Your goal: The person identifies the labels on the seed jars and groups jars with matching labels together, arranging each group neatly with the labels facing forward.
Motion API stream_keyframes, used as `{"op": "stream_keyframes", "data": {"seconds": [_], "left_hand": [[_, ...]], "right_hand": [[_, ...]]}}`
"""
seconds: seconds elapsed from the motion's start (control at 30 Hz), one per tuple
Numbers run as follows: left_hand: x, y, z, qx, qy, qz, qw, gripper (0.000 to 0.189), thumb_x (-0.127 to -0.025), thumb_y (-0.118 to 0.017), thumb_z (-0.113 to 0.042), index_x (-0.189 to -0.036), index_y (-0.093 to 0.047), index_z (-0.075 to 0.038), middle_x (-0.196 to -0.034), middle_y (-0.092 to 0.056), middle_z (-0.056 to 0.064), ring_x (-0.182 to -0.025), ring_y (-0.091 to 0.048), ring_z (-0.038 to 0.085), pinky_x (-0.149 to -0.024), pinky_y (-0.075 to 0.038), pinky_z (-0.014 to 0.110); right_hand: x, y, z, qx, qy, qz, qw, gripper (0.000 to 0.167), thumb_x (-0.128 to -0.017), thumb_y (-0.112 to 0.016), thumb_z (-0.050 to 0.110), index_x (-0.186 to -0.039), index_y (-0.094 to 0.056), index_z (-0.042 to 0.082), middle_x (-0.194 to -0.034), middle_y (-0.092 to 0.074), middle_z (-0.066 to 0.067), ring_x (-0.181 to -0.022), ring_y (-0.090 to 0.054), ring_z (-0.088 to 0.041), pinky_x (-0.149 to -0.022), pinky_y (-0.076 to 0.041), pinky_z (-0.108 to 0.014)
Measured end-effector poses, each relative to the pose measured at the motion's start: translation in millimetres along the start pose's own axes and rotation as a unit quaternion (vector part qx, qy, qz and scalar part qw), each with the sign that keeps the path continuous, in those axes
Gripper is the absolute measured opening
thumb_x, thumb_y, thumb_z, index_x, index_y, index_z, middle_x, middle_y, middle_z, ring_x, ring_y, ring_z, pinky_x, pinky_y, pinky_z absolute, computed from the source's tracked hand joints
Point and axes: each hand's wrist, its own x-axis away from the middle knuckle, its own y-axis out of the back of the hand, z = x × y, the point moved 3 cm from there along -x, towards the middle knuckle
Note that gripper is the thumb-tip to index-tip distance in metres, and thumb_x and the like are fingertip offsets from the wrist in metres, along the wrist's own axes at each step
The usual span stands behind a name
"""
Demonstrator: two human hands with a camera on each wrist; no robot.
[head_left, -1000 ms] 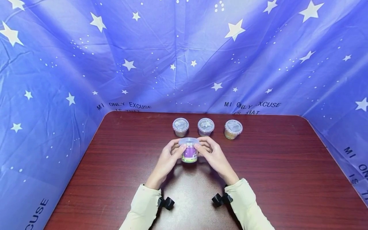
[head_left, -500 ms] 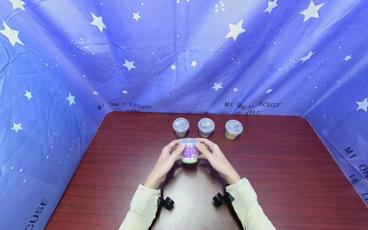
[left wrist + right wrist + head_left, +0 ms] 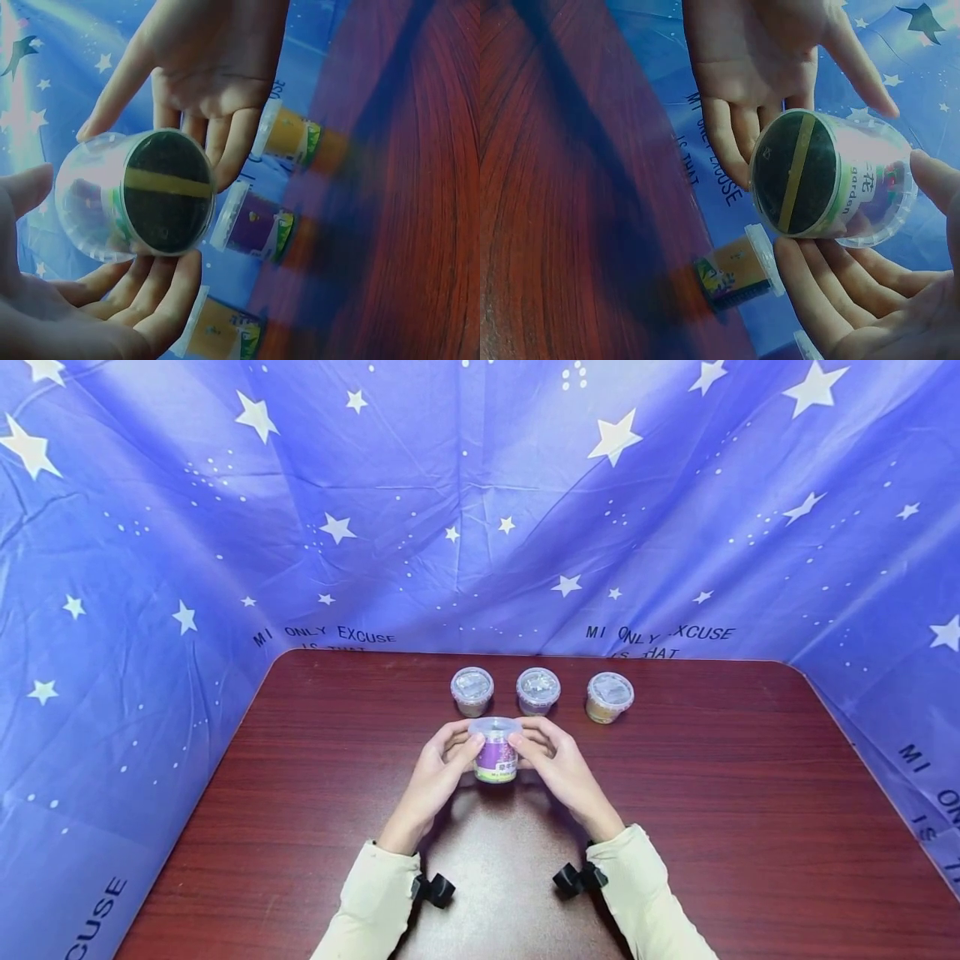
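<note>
Left hand (image 3: pixel 437 770) and right hand (image 3: pixel 557 762) grip a clear cup (image 3: pixel 496 752) between them, above the table (image 3: pixel 300 810), nearer than three lidded tubs (image 3: pixel 537 690). Its purple label (image 3: pixel 492 758) has shifted slightly — apparently being turned in place.

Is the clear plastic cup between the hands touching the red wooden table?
Apart: left wrist view shows the cup held up, underside clear of the table.

Head: high, facing far and down over table (image 3: pixel 247 827)
Left wrist: close, rolled sideways, facing cup (image 3: pixel 161 199)
Right wrist: close, sideways, same cup
All share: cup, curtain (image 3: pixel 420 452)
</note>
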Motion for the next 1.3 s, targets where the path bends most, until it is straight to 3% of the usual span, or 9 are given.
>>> {"op": "stream_keyframes", "data": {"seconds": [0.2, 0.37, 0.57, 0.87, 1.07, 1.3], "left_hand": [[-0.6, -3.3, -0.1, -0.036, 0.000, -0.013, 0.9993, 0.049, -0.096, -0.066, -0.023, -0.137, -0.051, -0.002, -0.123, -0.063, 0.018, -0.110, -0.063, 0.020, -0.087, -0.051, 0.026], [-1.2, -2.7, 0.2, -0.035, -0.001, -0.014, 0.9993, 0.046, -0.096, -0.066, -0.022, -0.135, -0.052, -0.003, -0.119, -0.064, 0.017, -0.106, -0.064, 0.017, -0.084, -0.051, 0.025], [-0.6, 0.4, -2.1, -0.018, 0.005, 0.002, 0.9998, 0.042, -0.098, -0.062, -0.021, -0.135, -0.054, -0.002, -0.119, -0.064, 0.018, -0.100, -0.063, 0.013, -0.085, -0.052, 0.026], [-1.3, 6.4, -0.7, 0.008, 0.014, 0.025, 0.9996, 0.045, -0.100, -0.059, -0.025, -0.138, -0.052, -0.002, -0.126, -0.062, 0.019, -0.106, -0.063, 0.018, -0.096, -0.053, 0.040], [-2.0, 6.2, 0.0, 0.030, 0.016, 0.043, 0.9985, 0.046, -0.101, -0.055, -0.024, -0.139, -0.049, 0.001, -0.126, -0.061, 0.022, -0.104, -0.064, 0.015, -0.096, -0.053, 0.037], [-2.5, 7.4, 2.5, 0.036, 0.014, 0.043, 0.9983, 0.046, -0.101, -0.057, -0.024, -0.139, -0.046, 0.000, -0.129, -0.059, 0.022, -0.107, -0.063, 0.016, -0.097, -0.052, 0.036]], "right_hand": [[-0.8, -3.3, 0.6, 0.001, 0.003, -0.016, 0.9999, 0.035, -0.096, -0.066, 0.017, -0.124, -0.056, -0.001, -0.107, -0.065, -0.019, -0.090, -0.068, -0.015, -0.080, -0.060, -0.035], [0.4, -4.4, 4.0, 0.007, 0.004, -0.015, 0.9999, 0.034, -0.096, -0.066, 0.016, -0.124, -0.055, -0.001, -0.107, -0.064, -0.020, -0.089, -0.067, -0.015, -0.079, -0.060, -0.034], [1.1, -3.0, 6.0, 0.008, 0.006, -0.001, 1.0000, 0.034, -0.100, -0.060, 0.016, -0.126, -0.053, -0.004, -0.110, -0.064, -0.022, -0.091, -0.068, -0.014, -0.081, -0.060, -0.037], [0.4, -1.1, 4.2, -0.001, -0.007, 0.012, 0.9999, 0.036, -0.102, -0.056, 0.017, -0.129, -0.053, -0.006, -0.117, -0.063, -0.025, -0.096, -0.067, -0.012, -0.083, -0.059, -0.036], [-0.5, -1.8, 1.9, -0.002, -0.028, 0.022, 0.9994, 0.038, -0.103, -0.054, 0.018, -0.132, -0.051, -0.007, -0.122, -0.062, -0.026, -0.099, -0.066, -0.013, -0.085, -0.059, -0.036], [-0.1, -1.4, 2.2, 0.010, -0.019, 0.014, 0.9997, 0.037, -0.103, -0.054, 0.018, -0.130, -0.052, -0.007, -0.120, -0.063, -0.026, -0.097, -0.067, -0.012, -0.085, -0.059, -0.037]]}}
